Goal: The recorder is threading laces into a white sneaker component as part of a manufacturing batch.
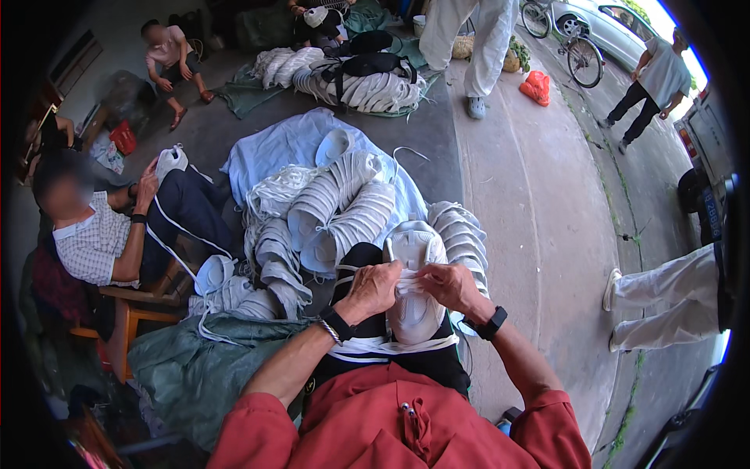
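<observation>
On my lap lies a white shoe upper (416,319), sole-less as far as I can see, its one end toward my belly. My left hand (373,291) is closed at the shoe's left edge, fingers pinching a white shoelace at the eyelets. From the other side my right hand (451,286) comes in, thumb and forefinger pressed together on the lace near the middle of the shoe. Loose white laces (391,345) lie across my dark trousers below the shoe. The exact lace ends are hidden by my fingers.
Nested stacks of white shoe uppers (363,215) lie ahead on a light blue cloth (269,152). Another stack (459,238) stands by my right knee. At left, a seated person (98,234) holds a white upper (172,162). A green sheet (211,363) lies beside me.
</observation>
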The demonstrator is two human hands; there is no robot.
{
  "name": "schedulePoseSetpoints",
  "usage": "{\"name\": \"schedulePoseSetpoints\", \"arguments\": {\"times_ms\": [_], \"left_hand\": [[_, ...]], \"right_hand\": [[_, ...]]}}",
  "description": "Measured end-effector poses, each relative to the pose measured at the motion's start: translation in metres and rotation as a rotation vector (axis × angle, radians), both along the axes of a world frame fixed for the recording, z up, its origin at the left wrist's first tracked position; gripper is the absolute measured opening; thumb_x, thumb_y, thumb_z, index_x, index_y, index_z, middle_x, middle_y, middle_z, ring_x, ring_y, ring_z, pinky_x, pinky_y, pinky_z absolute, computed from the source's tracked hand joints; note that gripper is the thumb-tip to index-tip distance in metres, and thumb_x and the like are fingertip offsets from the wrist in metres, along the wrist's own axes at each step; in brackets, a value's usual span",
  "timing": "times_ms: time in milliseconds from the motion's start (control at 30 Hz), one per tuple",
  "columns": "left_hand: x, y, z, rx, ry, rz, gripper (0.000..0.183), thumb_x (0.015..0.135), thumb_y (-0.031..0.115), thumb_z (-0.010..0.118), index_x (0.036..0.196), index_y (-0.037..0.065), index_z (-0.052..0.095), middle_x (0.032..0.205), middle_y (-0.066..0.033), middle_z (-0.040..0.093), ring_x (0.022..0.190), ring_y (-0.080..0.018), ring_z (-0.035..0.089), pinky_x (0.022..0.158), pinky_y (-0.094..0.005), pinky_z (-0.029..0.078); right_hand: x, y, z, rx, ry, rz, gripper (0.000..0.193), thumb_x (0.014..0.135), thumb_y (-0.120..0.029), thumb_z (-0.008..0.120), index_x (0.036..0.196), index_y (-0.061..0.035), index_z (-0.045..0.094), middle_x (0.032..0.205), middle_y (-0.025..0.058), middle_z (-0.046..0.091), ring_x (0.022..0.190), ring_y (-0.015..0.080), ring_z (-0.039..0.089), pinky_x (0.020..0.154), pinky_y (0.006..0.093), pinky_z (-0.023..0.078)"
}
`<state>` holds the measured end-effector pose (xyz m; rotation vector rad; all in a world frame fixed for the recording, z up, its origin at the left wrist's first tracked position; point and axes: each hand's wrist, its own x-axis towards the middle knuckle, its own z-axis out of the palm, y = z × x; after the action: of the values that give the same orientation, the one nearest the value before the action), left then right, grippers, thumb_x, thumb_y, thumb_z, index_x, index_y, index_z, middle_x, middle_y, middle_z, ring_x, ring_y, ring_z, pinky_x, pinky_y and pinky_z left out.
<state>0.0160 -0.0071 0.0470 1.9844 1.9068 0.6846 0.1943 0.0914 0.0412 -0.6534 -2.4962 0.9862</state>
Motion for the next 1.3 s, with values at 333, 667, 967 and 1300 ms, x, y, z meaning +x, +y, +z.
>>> {"name": "schedulePoseSetpoints", "arguments": {"times_ms": [333, 667, 967, 1300], "left_hand": [[0.009, 0.004, -0.006, -0.089, -0.140, 0.093, 0.015, 0.076, 0.012, 0.056, 0.086, 0.002, 0.057, 0.071, -0.0205, 0.060, 0.070, -0.0381, 0.060, 0.062, -0.0445, 0.046], [0.006, 0.011, -0.010, -0.108, -0.179, 0.119, 0.017, 0.074, 0.018, 0.062, 0.080, 0.002, 0.060, 0.070, -0.0199, 0.060, 0.070, -0.0366, 0.060, 0.061, -0.0419, 0.047], [0.011, 0.010, -0.006, -0.129, -0.112, 0.174, 0.020, 0.071, 0.021, 0.065, 0.079, 0.003, 0.060, 0.071, -0.0197, 0.061, 0.070, -0.0368, 0.061, 0.061, -0.0426, 0.047], [0.006, 0.012, -0.012, -0.135, -0.149, 0.147, 0.017, 0.070, 0.017, 0.063, 0.080, 0.003, 0.061, 0.072, -0.0189, 0.062, 0.072, -0.0352, 0.062, 0.063, -0.0409, 0.048]], "right_hand": [[-0.003, -0.008, 0.008, -0.009, -0.118, -0.006, 0.017, 0.075, -0.017, 0.062, 0.086, -0.0034, 0.058, 0.073, 0.0144, 0.061, 0.065, 0.0313, 0.061, 0.057, 0.0382, 0.048], [-0.004, -0.014, 0.003, 0.099, -0.110, 0.028, 0.017, 0.078, -0.020, 0.060, 0.083, -0.0035, 0.056, 0.069, 0.0146, 0.060, 0.064, 0.0330, 0.060, 0.055, 0.0405, 0.047], [-0.003, -0.006, -0.001, 0.151, -0.136, 0.164, 0.009, 0.077, -0.013, 0.057, 0.079, -0.0041, 0.054, 0.064, 0.0141, 0.057, 0.060, 0.0333, 0.059, 0.052, 0.0407, 0.046], [-0.002, -0.009, -0.007, 0.008, -0.044, 0.057, 0.009, 0.074, -0.011, 0.060, 0.078, -0.0038, 0.056, 0.064, 0.0138, 0.059, 0.061, 0.0316, 0.060, 0.053, 0.0386, 0.047]]}}
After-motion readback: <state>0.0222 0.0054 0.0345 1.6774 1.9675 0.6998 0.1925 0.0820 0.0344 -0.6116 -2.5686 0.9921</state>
